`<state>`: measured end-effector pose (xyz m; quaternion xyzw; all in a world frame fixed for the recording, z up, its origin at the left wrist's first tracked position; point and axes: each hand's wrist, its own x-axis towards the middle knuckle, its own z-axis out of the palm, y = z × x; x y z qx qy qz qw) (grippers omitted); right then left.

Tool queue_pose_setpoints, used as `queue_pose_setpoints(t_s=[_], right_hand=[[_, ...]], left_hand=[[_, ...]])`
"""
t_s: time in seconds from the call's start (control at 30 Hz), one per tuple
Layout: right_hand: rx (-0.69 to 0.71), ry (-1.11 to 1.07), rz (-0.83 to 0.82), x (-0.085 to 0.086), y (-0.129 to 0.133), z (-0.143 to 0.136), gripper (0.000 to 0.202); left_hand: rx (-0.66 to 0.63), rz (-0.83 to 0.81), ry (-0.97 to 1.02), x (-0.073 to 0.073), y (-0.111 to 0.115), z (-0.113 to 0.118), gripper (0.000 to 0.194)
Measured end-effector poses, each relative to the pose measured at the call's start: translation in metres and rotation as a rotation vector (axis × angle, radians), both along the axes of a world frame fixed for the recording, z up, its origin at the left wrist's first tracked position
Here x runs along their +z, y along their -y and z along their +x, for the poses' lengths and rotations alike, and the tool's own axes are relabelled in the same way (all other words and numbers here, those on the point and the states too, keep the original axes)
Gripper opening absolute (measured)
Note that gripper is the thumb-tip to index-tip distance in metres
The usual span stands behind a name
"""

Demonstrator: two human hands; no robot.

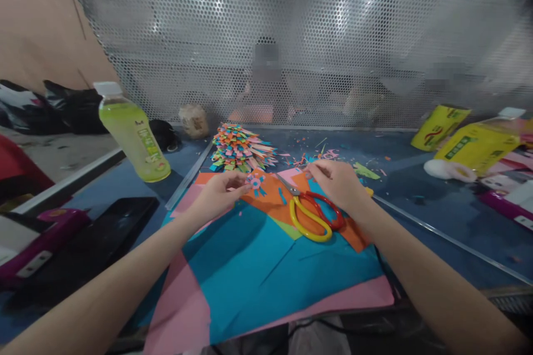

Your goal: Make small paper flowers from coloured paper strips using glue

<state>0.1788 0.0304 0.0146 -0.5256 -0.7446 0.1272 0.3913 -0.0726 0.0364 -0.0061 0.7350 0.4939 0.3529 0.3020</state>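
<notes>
Between the thumb and fingers of my left hand [220, 191] is a small paper flower [255, 181] with pink and blue petals. My right hand [335, 182] is closed in a pinch just beyond a pair of scissors [310, 222]; whatever its fingertips hold is too small to make out. The scissors lie with one yellow and one red handle loop, blades pointing away to the left. Under them are orange paper [266, 197] and a large blue paper sheet [245, 266], over a pink sheet [179, 310]. Behind my hands stands a pile of multicoloured folded paper strips [241, 147].
Paper scraps [312, 155] are scattered behind the scissors. A drink bottle [135, 138] and a dark phone [125, 227] are at left. Yellow drink packages [478, 144] stand at right. A perforated metal panel [333, 44] closes off the table's back.
</notes>
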Motion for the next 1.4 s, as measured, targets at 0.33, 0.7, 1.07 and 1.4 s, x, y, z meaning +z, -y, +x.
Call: queue_pose_setpoints(t_s=[0.33, 0.7, 1.07, 1.4], right_hand=[[-0.054, 0.283, -0.12, -0.006, -0.008, 0.009, 0.019], [0.049, 0.522, -0.26, -0.015, 0.001, -0.004, 0.021], [-0.004, 0.747, -0.443, -0.004, 0.024, -0.013, 0.035], [-0.035, 0.794, -0.447, -0.005, 0.03, -0.012, 0.041]], left_hand=[[-0.119, -0.026, -0.108, 0.001, 0.005, 0.006, 0.028], [-0.156, 0.13, -0.441, -0.001, 0.009, 0.008, 0.025], [0.46, 0.207, -1.072, 0.021, 0.011, -0.03, 0.048], [0.442, 0.106, -1.123, 0.013, 0.007, -0.027, 0.045]])
